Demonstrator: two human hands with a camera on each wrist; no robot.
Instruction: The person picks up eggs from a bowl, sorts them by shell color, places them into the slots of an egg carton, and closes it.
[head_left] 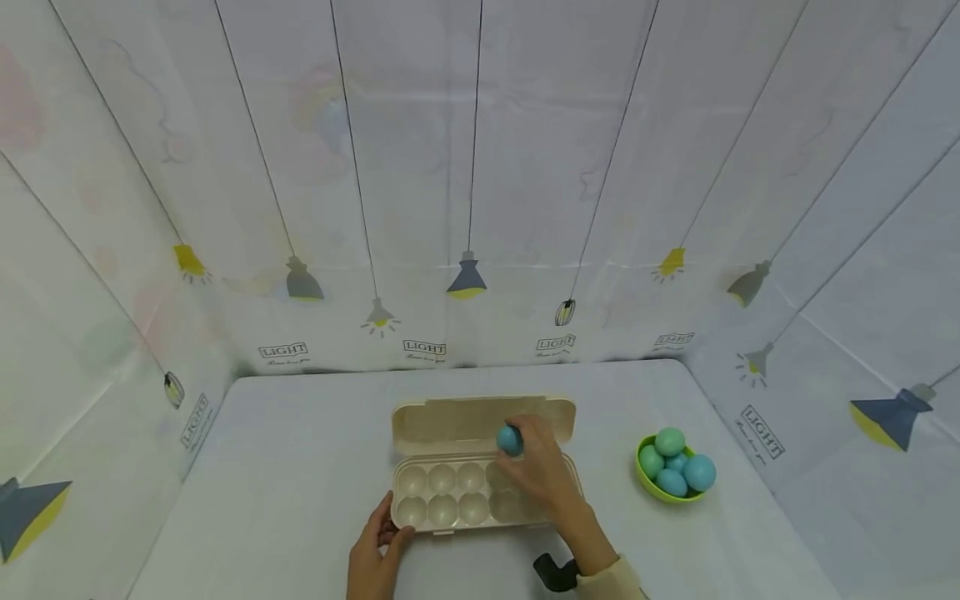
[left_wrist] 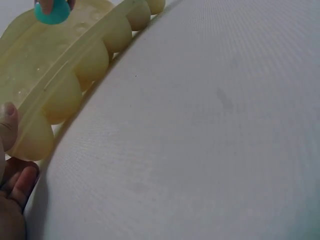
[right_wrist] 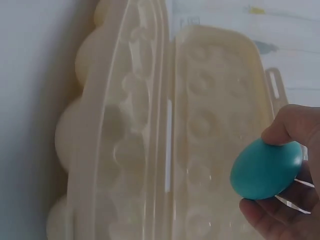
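Note:
An open cream egg carton [head_left: 427,529] lies on the white table in the head view, its lid [head_left: 450,429] tipped back at the far side. The front left corner of the carton is gripped by my left hand [head_left: 377,550], thumb on the rim and fingers curled below, as the left wrist view shows. My right hand [head_left: 543,471] holds a blue egg [head_left: 510,440] above the carton's right half, near the lid. In the right wrist view, thumb and fingers pinch that egg [right_wrist: 265,170]. The left cups look empty; my right hand partly covers the right ones.
To the right of the carton stands a lime-green bowl [head_left: 658,493] with several blue and green eggs [head_left: 670,442]. A black bent object [head_left: 555,573] shows beside my right wrist. White cloth walls [head_left: 510,167] printed with lamps enclose the table [head_left: 300,467] at back and sides.

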